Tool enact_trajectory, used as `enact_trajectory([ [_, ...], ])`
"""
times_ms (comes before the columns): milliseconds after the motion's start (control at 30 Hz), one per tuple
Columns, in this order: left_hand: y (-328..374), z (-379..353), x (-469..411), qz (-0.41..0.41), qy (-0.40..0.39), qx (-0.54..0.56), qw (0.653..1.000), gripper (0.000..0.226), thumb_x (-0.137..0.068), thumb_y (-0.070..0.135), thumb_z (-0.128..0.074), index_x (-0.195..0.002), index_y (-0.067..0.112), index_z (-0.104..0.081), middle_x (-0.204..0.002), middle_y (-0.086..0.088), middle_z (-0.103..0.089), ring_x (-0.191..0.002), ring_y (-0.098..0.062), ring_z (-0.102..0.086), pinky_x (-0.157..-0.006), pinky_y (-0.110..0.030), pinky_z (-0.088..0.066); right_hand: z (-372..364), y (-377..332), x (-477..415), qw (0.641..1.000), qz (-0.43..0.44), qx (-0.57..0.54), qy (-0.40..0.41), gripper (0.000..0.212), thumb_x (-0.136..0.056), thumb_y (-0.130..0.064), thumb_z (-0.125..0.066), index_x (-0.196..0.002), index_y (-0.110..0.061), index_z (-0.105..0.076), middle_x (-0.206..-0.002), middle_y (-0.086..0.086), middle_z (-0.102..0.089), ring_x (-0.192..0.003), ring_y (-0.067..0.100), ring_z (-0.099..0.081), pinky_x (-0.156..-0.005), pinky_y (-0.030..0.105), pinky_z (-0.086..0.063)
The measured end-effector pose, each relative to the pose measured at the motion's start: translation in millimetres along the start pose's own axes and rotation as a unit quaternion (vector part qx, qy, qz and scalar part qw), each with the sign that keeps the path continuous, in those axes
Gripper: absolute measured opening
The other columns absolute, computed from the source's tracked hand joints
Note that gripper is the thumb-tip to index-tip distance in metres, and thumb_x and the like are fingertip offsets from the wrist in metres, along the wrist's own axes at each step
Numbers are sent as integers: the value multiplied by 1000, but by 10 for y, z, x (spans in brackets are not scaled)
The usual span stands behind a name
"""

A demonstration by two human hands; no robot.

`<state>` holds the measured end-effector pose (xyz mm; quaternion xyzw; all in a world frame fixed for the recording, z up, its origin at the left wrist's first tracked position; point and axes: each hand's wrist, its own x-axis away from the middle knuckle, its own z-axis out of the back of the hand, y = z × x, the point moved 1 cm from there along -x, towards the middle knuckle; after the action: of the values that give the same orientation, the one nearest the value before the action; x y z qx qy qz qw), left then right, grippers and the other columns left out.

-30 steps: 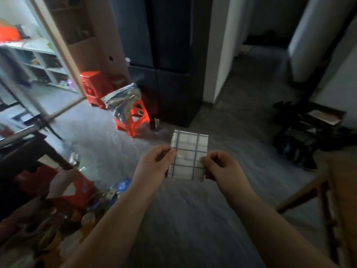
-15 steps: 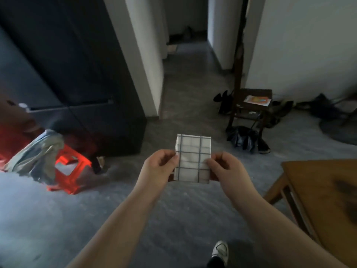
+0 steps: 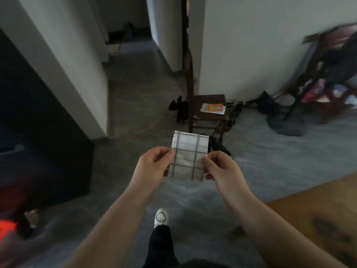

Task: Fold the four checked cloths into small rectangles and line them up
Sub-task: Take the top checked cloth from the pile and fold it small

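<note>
A white checked cloth [image 3: 188, 156] with dark grid lines, folded into a small rectangle, is held upright in the air in front of me. My left hand [image 3: 153, 166] pinches its left edge and my right hand [image 3: 221, 167] pinches its right edge. Both hands are at chest height over the grey floor. No other checked cloths are in view.
A wooden table [image 3: 316, 215] fills the lower right corner. A dark wooden chair [image 3: 208, 109] with an orange packet stands ahead by the white wall. A dark cabinet [image 3: 38, 144] is at left, a cluttered rack [image 3: 332, 78] at far right. My white shoe [image 3: 161, 217] is below.
My view has swung to the right: the red stools have slid out at left and the wooden table and the chair have come in. Both hands keep the same grip on the cloth.
</note>
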<state>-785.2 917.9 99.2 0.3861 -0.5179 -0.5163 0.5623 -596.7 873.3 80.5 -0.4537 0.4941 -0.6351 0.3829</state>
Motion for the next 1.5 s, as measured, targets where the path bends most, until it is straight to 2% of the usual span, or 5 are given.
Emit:
enact_trajectory([
  [433,533,-1229,-2971,9,-294,-47,955,11,-101,17,-60,-98,15,-70,-88,-4,-78,-82,-21,-75,-72,-35,-61,316,-199,-2118,955,-50,-51,287,7,-96,-18,-64,-91,-15,-67,-80,-1,-71,-67,8,-63,-65,27,-54],
  [667,657,-2485,-3254,8,-455,-91,886,7,-99,16,-63,-101,14,-70,-95,-10,-77,-88,-29,-71,-84,-48,-58,1052,13,-2164,890,-102,-62,440,9,-97,-24,-62,-96,-18,-68,-87,2,-72,-75,14,-67,-65,25,-55],
  [967,546,-4365,-2972,-49,-574,-190,795,4,-98,15,-65,-98,15,-69,-86,-2,-73,-77,-16,-66,-67,-31,-55,2226,538,-1919,835,-123,-173,508,14,-100,-16,-56,-110,-12,-65,-100,8,-70,-91,23,-66,-83,39,-54],
  [1200,421,-5385,-2312,-63,-691,-252,675,9,-97,11,-65,-101,4,-70,-80,-5,-69,-70,-15,-61,-62,-26,-53,2709,814,-1345,737,-164,-216,619,10,-98,-21,-61,-107,-24,-63,-104,-1,-70,-95,17,-69,-88,43,-59],
  [1500,-322,-6120,-985,-59,-826,-383,410,8,-96,16,-68,-102,10,-70,-88,-5,-73,-74,-17,-67,-69,-28,-57,2458,1538,-589,481,-273,-285,783,11,-95,-28,-65,-102,-33,-58,-107,-4,-67,-101,16,-66,-91,45,-56],
])
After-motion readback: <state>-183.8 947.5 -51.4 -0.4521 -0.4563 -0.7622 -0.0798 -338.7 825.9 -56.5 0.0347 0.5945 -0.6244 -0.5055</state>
